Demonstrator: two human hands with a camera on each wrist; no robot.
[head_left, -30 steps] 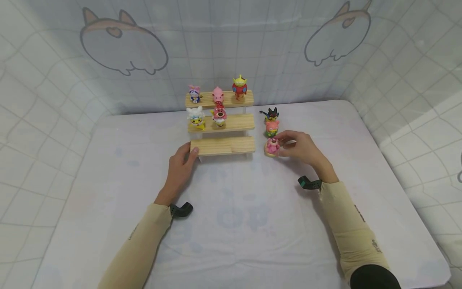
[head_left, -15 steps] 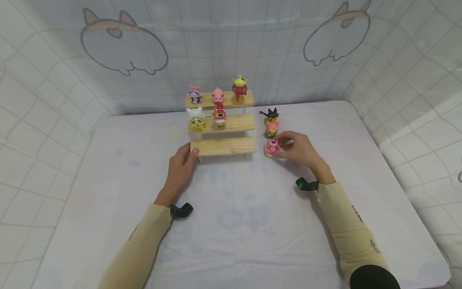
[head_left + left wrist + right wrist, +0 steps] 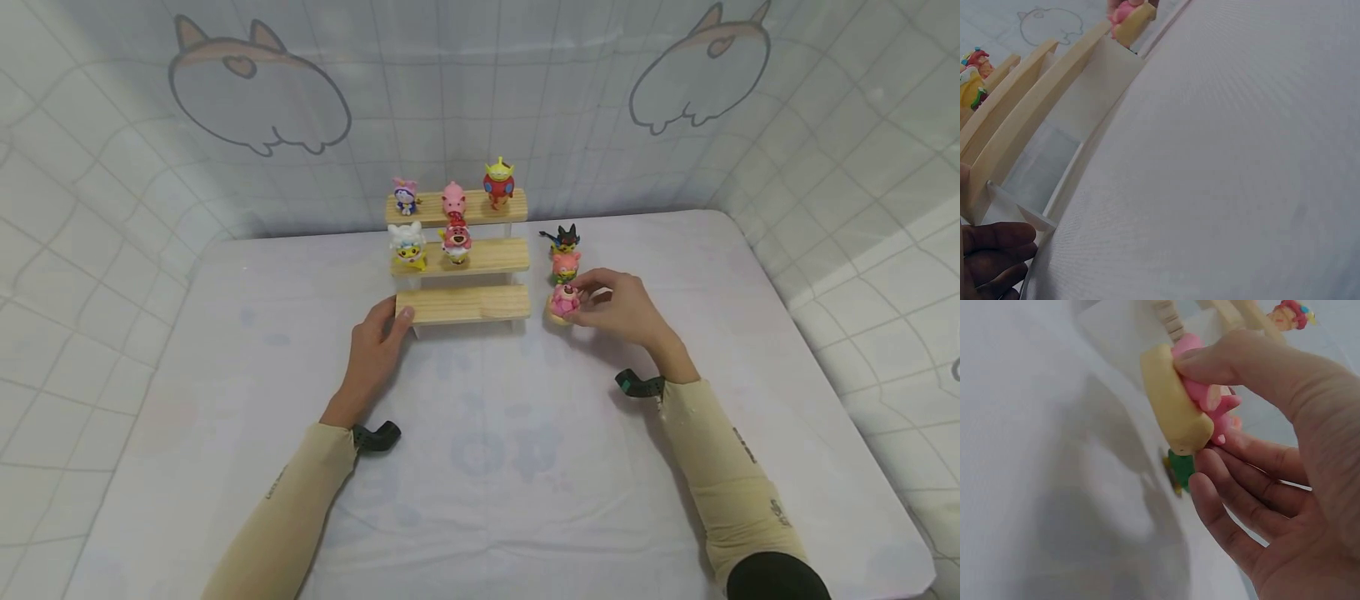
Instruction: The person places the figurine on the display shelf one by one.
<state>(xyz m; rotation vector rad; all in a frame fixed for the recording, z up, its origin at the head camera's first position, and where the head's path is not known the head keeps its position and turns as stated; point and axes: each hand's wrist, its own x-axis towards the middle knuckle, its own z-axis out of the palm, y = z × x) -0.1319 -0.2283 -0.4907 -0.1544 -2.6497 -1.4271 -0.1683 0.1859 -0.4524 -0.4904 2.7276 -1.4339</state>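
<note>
Between thumb and fingers, my right hand (image 3: 618, 308) pinches a pink bear figurine (image 3: 564, 302) on a round yellow base (image 3: 1175, 403). In the right wrist view the base is tilted and lifted off the white cloth. My left hand (image 3: 375, 346) grips the left end of the lowest step of a three-tier wooden display shelf (image 3: 465, 304), thumb on the front edge. In the left wrist view its fingers (image 3: 1000, 237) lie beside the clear leg. Just behind the pinched bear stands a pink figurine with a green lower part (image 3: 566, 267).
A dark-eared figurine (image 3: 564, 237) stands farther back on the cloth. The top tier bears a purple-hatted figurine (image 3: 405, 197), a pink pig (image 3: 453, 200) and a yellow-headed figurine in red (image 3: 498, 183). On the middle tier are a white-hatted yellow figurine (image 3: 408, 246) and a pink bear in red (image 3: 456, 240).
My right hand has raised the pink bear figurine slightly off the cloth and tilted it, shifting it a little left. My left hand stays on the shelf.
</note>
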